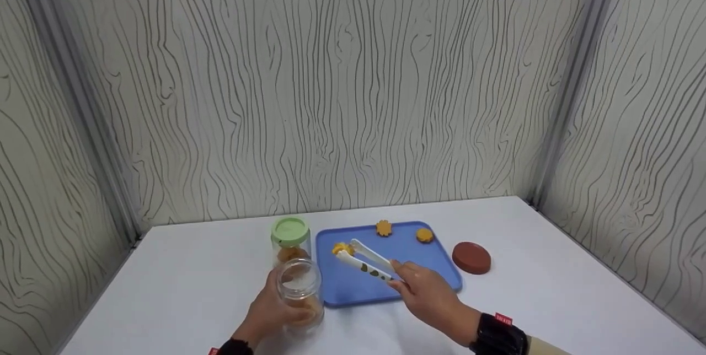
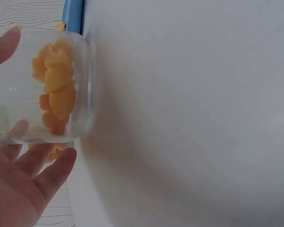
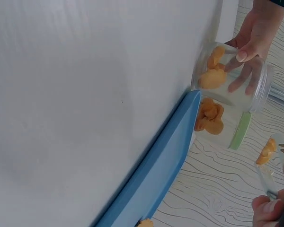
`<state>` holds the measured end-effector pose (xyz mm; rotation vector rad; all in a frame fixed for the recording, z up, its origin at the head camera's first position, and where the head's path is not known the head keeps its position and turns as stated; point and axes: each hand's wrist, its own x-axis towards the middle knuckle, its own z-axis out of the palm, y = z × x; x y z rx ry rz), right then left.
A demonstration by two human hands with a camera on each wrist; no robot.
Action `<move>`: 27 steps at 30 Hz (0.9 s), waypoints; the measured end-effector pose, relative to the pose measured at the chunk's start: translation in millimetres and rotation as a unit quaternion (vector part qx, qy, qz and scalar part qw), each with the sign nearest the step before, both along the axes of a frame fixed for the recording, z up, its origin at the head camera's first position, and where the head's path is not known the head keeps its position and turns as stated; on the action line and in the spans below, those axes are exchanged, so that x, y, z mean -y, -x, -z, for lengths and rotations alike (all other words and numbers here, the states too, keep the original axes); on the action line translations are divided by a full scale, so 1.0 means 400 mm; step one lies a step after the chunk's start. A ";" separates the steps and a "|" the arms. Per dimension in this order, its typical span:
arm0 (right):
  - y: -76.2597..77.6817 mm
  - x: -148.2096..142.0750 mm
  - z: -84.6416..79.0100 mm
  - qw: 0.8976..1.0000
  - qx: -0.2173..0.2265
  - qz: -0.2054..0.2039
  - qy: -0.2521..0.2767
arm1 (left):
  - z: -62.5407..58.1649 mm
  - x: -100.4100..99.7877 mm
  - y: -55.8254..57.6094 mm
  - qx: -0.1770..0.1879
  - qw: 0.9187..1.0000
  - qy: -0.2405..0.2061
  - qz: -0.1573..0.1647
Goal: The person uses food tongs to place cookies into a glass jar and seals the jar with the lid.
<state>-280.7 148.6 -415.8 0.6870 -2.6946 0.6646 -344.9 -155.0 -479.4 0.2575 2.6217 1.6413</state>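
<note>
My left hand (image 1: 274, 304) grips an uncapped clear jar (image 1: 302, 294), its fingers and thumb around the sides. Several orange-yellow flower-shaped cookies (image 2: 59, 87) lie in the bottom of that jar. My right hand (image 1: 433, 294) holds white tongs (image 1: 364, 268) with dark spots, and a yellow cookie (image 1: 343, 248) is pinched between their tips. The tongs' tips hang above the left part of the blue tray (image 1: 386, 289), to the upper right of the jar's mouth. On the tray's far side lie two more cookies, one flower-shaped (image 1: 384, 228) and one rounder (image 1: 424, 235).
Behind the held jar stands a second clear jar with a green lid (image 1: 290, 230) and cookies inside. A red-brown round lid (image 1: 471, 258) lies right of the tray. Wood-patterned panels (image 1: 331, 96) border the white table (image 1: 182, 289) at the back and sides.
</note>
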 end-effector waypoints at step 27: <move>-0.001 0.079 0.007 0.996 -0.064 -0.063 0.004 | 0.000 -0.002 0.002 0.017 1.000 0.003 -0.003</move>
